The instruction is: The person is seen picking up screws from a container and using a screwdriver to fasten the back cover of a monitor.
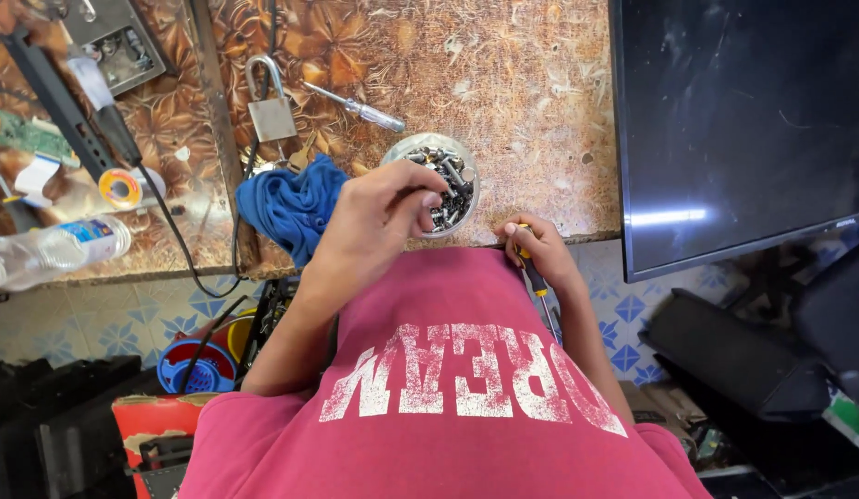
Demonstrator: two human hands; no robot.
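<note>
Fingers of our left hand (379,217) pinch into the screw bowl (439,183) near the bench's near edge; our right hand (538,251) grips a screwdriver (537,282). We judge screw-picking underway; seating one on the tip needs care.

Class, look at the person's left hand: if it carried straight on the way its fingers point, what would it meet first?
The left hand points toward the round container of screws; it would most likely meet those screws first, though its height above them is unclear.
</note>
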